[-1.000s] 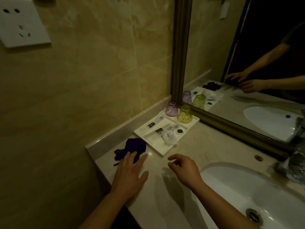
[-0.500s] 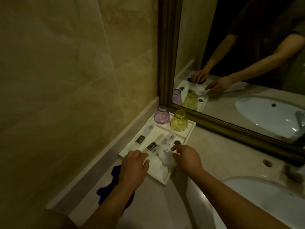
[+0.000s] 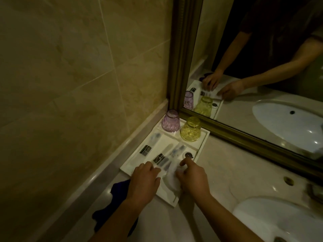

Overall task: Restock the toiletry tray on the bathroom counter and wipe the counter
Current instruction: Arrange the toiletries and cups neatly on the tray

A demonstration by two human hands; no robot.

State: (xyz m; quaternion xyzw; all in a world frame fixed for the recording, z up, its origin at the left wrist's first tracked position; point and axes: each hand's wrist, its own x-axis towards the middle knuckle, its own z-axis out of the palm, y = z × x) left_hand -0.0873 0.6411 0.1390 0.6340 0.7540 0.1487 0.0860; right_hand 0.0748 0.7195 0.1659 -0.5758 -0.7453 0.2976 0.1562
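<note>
A white toiletry tray (image 3: pixel 204 143) sits in the counter's corner against the wall and mirror. Its far compartments hold an upturned purple cup (image 3: pixel 170 121) and an upturned yellow cup (image 3: pixel 190 129). Wrapped toiletries with dark labels (image 3: pixel 146 149) lie in its long slots, and a small round dark item (image 3: pixel 188 155) lies beside them. Over the tray's near end, my right hand (image 3: pixel 192 177) is curled on a clear plastic packet (image 3: pixel 172 177), index finger stretched toward the round item. My left hand (image 3: pixel 144 180) lies palm down, fingertips at the packet's left edge. A dark purple cloth (image 3: pixel 120 187) lies under my left forearm.
A white sink basin (image 3: pixel 279 220) fills the counter's right side, with a faucet base (image 3: pixel 314 191) and a small hole (image 3: pixel 288 180) behind it. The gold-framed mirror (image 3: pixel 183 49) rises just behind the cups. A tiled wall runs along the left.
Both hands moved forward from the bare counter near the cloth onto the tray. The right hand closed on the clear packet, and the view came closer to the tray.
</note>
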